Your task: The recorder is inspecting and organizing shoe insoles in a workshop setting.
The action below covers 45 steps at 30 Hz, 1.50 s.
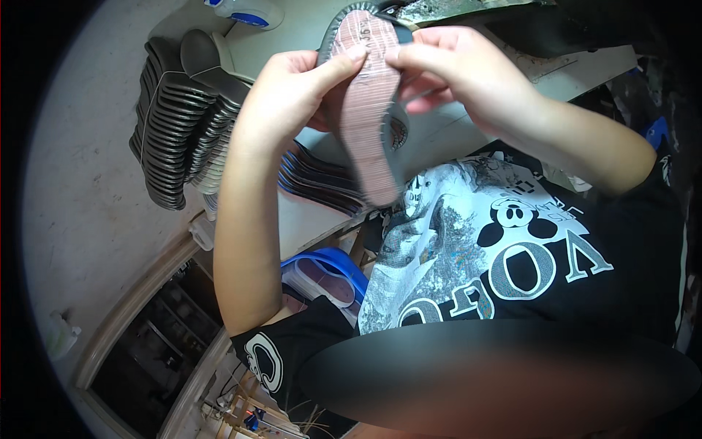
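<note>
Up over the table I hold a shoe insole [367, 117] between both hands, its pink striped underside turned toward me. A dark pleated edge runs round its rounded upper end, and the narrower end hangs down. My left hand [289, 91] grips the left side, thumb lying on the striped face and fingers behind. On the opposite side, my right hand [464, 66] pinches the edge with its thumb near the upper end; a dark strip shows beside these fingers. What lies behind the insole is mostly hidden.
Left of my forearm stands a large bundle of dark insoles [172, 124] tied with a band. Another stack of dark insoles [318, 179] lies on the pale table [292, 227]. Below is a blue bin [338, 257] holding insole pieces. A white and blue bottle [252, 13] stands behind.
</note>
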Motion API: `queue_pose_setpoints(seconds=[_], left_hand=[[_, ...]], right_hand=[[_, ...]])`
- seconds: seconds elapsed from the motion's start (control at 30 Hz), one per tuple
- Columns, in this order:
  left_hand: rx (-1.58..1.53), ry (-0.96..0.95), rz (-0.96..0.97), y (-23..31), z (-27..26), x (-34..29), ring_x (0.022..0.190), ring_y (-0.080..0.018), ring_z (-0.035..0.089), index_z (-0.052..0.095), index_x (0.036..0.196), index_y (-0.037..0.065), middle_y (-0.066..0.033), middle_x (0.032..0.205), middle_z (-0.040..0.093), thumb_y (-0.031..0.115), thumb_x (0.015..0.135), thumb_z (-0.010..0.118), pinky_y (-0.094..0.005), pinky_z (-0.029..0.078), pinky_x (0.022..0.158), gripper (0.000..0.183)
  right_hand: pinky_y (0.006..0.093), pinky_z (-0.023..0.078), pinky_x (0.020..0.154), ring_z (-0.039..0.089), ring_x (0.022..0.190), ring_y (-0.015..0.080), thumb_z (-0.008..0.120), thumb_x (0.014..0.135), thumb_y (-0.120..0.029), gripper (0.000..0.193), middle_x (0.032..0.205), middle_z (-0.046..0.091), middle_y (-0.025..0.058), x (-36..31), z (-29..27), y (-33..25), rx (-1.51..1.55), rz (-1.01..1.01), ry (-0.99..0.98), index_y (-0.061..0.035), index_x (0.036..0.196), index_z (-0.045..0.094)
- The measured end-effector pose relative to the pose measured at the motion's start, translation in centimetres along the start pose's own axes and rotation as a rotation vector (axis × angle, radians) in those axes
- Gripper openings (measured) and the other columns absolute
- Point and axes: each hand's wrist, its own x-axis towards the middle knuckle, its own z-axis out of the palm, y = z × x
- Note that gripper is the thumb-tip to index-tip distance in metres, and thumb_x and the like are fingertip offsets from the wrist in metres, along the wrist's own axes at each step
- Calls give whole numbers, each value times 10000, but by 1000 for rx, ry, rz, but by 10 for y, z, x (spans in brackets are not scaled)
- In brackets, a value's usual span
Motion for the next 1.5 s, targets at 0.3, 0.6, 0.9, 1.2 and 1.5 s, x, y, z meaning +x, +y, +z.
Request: queue_pose_setpoints(seconds=[0.3,0.6,0.9,1.2,1.5], left_hand=[[-195,-14,14,-1,17,-10,553,-135,648,639,860,-25,-94,727,672,394,881,633,-202,534,497,420],[-169,407,153,-18,34,-15,397,-34,439,626,765,15,-1,543,553,363,854,684,-165,269,343,364],[-304,299,184,-25,-11,30,368,-45,400,575,666,42,5,493,515,391,811,714,-186,255,367,403],[-785,346,424,-52,20,-38,515,-62,559,631,884,4,-42,740,655,215,890,626,-171,400,447,211],[-612,574,632,-56,77,-60,791,-94,566,618,1001,-22,-33,911,628,124,891,632,-231,453,727,183]], right_hand=[[237,498,717,613,810,85,599,909,-138,234,902,668,81,-8,8,18,102,-215,-100,28,1071,572],[190,410,589,497,670,15,571,938,-228,234,776,574,-21,-42,-34,11,-441,-51,-242,-2,1000,576],[179,359,452,430,488,21,529,953,-315,312,664,558,-29,-27,-4,8,-56,-58,-112,-18,965,621],[242,376,488,451,544,58,585,933,-251,239,617,538,-5,-38,27,17,-296,-118,-357,-16,892,575],[216,430,518,528,565,58,675,863,-177,187,651,597,11,-9,32,0,-296,-395,-115,-4,806,632]])
